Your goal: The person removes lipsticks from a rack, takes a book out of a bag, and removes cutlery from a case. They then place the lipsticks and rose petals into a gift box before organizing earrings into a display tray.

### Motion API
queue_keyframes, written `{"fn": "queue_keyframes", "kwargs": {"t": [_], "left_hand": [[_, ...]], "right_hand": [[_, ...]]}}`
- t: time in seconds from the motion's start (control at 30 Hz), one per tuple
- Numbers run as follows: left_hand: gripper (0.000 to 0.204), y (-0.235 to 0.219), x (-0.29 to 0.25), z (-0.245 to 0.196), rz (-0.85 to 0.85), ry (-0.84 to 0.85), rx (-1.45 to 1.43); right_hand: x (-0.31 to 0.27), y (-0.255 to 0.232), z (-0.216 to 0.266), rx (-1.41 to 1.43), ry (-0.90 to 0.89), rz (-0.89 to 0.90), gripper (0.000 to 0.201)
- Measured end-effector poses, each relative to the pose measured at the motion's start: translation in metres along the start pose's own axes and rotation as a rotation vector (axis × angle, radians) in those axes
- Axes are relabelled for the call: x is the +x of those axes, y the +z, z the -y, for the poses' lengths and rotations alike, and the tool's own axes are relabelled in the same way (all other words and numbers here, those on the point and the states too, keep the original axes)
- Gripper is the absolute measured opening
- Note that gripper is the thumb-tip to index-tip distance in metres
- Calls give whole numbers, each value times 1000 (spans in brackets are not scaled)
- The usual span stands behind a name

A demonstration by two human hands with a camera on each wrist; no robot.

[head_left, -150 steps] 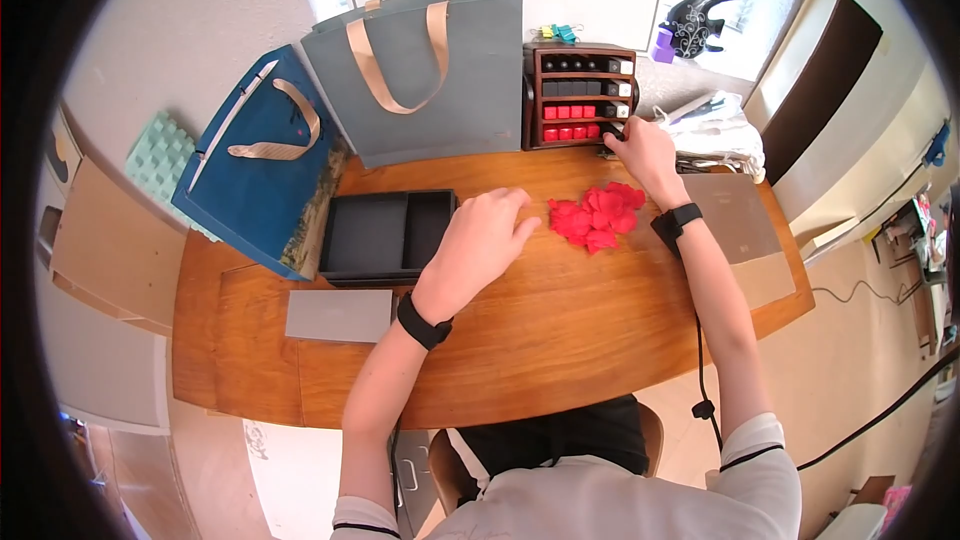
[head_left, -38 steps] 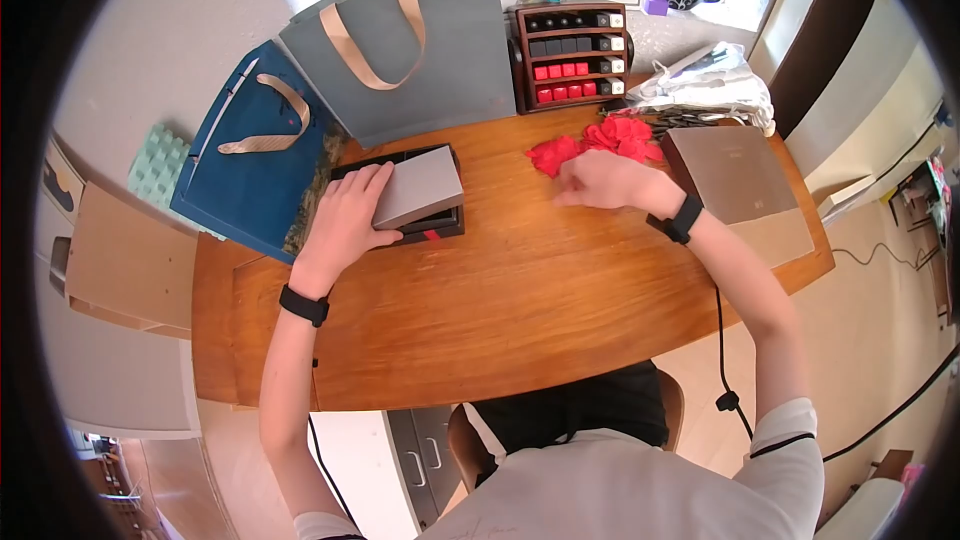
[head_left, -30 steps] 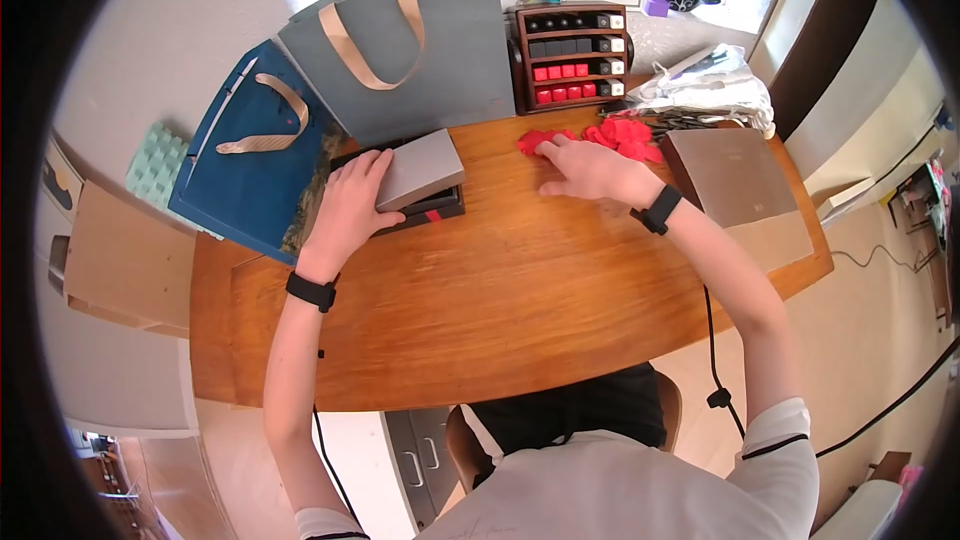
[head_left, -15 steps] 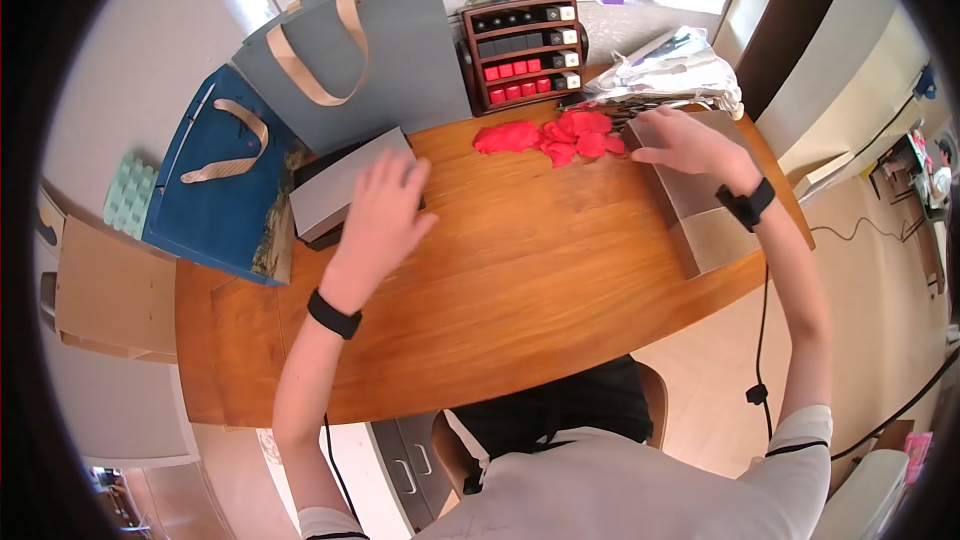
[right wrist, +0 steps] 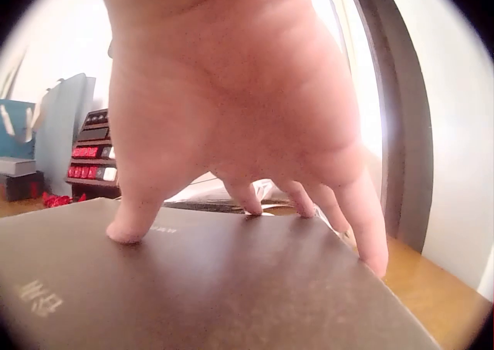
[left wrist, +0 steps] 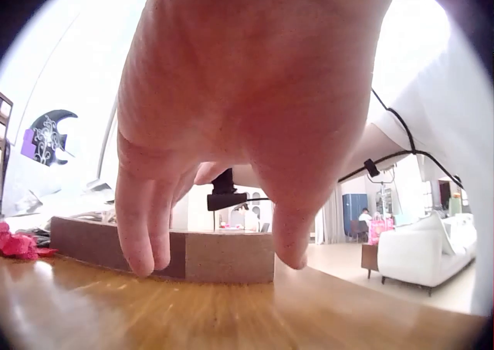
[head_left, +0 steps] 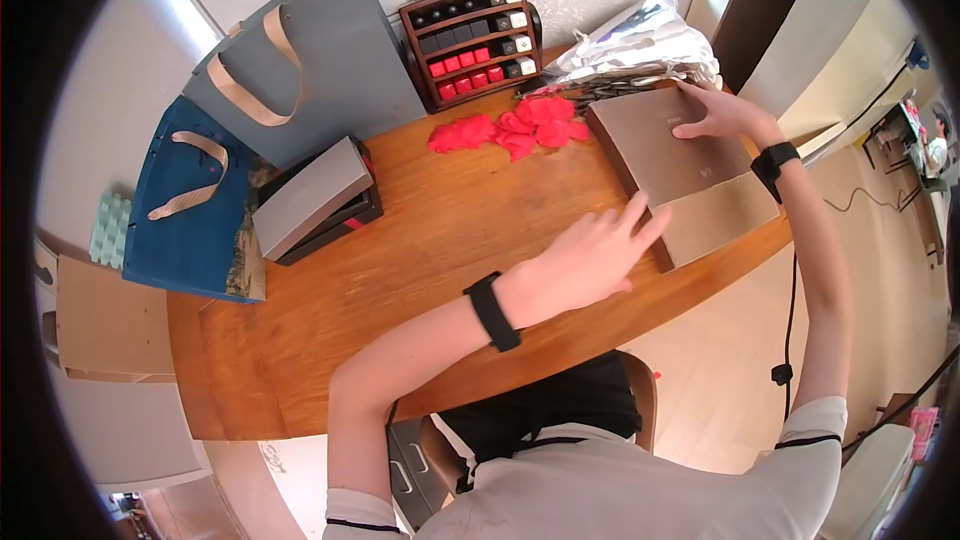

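Note:
A flat brown box (head_left: 665,155) with a tan front part lies at the table's right side. My right hand (head_left: 728,112) rests spread on its far right part; in the right wrist view the thumb (right wrist: 127,230) touches the top and the fingers reach to the far and right edges. My left hand (head_left: 580,265) hovers by the box's near left side, fingers extended and holding nothing. At the left, a grey lid (head_left: 312,195) sits tilted on a black box (head_left: 350,215). Red petals (head_left: 525,130) lie between the two boxes.
A grey-blue paper bag (head_left: 340,70) and a blue bag (head_left: 190,210) stand at the left. Behind the petals is a wooden rack (head_left: 470,40) of black, red and white pieces. White plastic wrapping (head_left: 640,45) lies beyond the brown box.
The grey lid went from the table onto the black box. My left hand let go of it and crossed right. My right hand left the rack, passed the petals and came onto the brown box.

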State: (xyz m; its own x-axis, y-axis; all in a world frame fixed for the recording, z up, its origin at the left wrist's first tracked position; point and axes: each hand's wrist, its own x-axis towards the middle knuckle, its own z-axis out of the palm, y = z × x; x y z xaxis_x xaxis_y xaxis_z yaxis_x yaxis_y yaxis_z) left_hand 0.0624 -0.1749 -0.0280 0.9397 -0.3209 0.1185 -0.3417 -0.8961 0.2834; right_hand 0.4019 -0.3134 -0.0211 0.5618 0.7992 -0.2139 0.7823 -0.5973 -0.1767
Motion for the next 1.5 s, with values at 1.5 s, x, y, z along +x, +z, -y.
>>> {"fn": "queue_keyframes", "kwargs": {"t": [1.5], "left_hand": [[105,-2,-183,-70,87,-416,375]], "right_hand": [[-2,20,238,-82,-354,86,106]]}}
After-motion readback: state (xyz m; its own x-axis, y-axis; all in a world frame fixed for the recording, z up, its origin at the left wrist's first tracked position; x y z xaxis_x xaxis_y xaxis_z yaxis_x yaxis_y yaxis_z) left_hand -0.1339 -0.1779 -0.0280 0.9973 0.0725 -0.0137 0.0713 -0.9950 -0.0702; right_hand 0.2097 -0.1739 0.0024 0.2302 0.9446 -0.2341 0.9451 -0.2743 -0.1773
